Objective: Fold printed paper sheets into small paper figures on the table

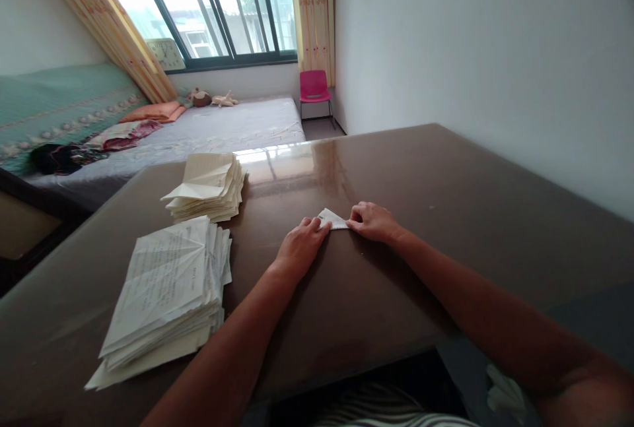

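Observation:
A small folded sheet of white paper [333, 219], its top coming to a point, lies on the brown table in front of me. My left hand [303, 241] presses on its left end, the fingers bent and the tips together at the edge. At the opposite end my right hand [372, 221] pinches the right corner between thumb and curled fingers. Part of the paper is hidden under the fingers of both hands.
Left of my arms stands a stack of creased printed sheets [163, 282]. Behind it is a stack of yellowish folded papers [211, 186]. The glossy table [446, 216] reaches toward a white wall. A bed [257, 120] and a pink chair [314, 87] are beyond.

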A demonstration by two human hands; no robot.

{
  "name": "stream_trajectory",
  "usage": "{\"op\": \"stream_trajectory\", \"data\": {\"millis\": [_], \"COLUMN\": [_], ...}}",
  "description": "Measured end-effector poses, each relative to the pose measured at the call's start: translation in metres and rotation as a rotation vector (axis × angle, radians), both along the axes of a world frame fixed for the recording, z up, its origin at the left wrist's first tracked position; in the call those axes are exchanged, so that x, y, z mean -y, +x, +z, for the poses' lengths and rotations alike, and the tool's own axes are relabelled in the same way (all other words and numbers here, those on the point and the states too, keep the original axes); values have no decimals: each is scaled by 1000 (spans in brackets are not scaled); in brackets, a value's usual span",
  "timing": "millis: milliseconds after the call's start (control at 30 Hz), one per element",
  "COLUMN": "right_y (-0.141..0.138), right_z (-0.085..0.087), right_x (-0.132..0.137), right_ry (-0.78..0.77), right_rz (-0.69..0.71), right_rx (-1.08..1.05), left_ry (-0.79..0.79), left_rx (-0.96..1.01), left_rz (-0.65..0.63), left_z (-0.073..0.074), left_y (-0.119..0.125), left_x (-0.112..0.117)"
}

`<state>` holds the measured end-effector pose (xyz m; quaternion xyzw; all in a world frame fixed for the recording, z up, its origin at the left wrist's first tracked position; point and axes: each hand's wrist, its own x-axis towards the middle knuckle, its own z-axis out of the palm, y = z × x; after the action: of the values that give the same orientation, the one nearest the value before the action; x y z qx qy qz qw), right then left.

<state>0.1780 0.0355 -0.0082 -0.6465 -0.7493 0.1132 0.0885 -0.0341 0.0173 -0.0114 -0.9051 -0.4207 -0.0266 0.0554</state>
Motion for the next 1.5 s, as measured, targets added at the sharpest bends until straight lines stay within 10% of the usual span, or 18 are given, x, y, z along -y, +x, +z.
{"op": "stream_trajectory", "data": {"millis": [467,733,1500], "right_y": [4,-11,-11], "right_z": [5,4,17], "right_x": [12,53,47], "right_ry": [178,223,325], "right_rz": [70,269,357], "right_rx": [-37,399,494], "left_ry": [-45,-19,132], "left_rx": [-59,-8,-99], "left_rz": [53,57,115], "left_z": [2,-2,7], "left_y": [8,7,-10], "left_x": [10,11,11]}}
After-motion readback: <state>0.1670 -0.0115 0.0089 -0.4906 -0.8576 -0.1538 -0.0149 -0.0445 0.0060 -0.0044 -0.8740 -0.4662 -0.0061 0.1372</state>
